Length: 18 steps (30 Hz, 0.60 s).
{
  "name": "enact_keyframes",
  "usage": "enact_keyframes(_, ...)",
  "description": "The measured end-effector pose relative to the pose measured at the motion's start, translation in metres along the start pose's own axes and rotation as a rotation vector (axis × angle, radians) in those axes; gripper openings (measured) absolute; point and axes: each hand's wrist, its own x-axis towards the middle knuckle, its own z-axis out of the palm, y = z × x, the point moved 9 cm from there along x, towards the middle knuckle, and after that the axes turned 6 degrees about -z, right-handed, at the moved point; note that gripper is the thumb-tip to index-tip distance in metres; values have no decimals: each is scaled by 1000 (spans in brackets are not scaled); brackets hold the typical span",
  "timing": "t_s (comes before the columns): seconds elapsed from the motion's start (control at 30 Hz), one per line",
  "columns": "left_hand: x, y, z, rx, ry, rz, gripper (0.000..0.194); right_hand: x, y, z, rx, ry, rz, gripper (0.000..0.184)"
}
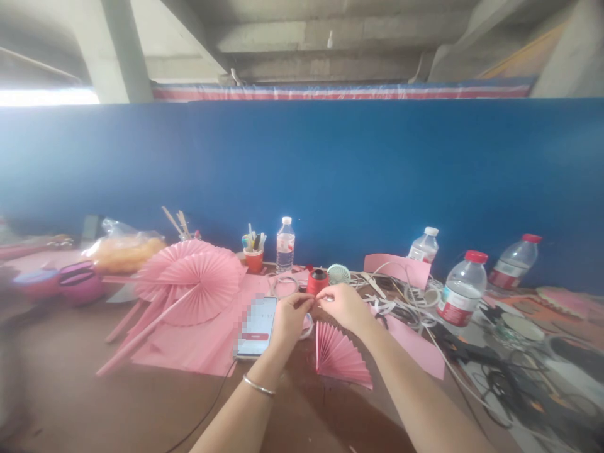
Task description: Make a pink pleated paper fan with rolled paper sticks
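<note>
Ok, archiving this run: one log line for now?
left hand: pinching | right hand: pinching | held: unclear | nearby: pink pleated fan, red spool

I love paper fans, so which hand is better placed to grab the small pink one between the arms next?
Probably the right hand: the small pink fan spreads mostly below it in the picture. The left hand is farther over, beside the phone.

Phone (pixel 260 326) left, spool (pixel 318 282) behind nearest fan (pixel 342 358)
</note>
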Motion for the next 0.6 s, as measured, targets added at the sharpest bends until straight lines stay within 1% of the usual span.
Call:
enact_keyframes(0.13, -1, 3, -2, -33, 19, 3, 15, 0, -2, -1, 65, 20, -30, 21)
enact_keyframes(0.23, -2, 5, -4, -3, 36, -1, 16, 0, -1, -3, 189, 23, -33, 20)
enact_keyframes(0.4, -2, 6, -5, -2, 20, 5, 15, 0, -4, -2, 466, -60, -84, 17)
enact_keyframes(0.5, 0, 3, -2, -28, -1, 1, 16, -1, -2, -2, 550, -90, -85, 14)
enact_keyframes(0.53, 1, 2, -1, -28, -5, 1, 16, -2, -1, -1, 568, -111, -74, 17)
enact_keyframes(0.6, 1, 1, 1, -22, -10, 5, 16, -4, 3, 3, 601, -169, -43, 29)
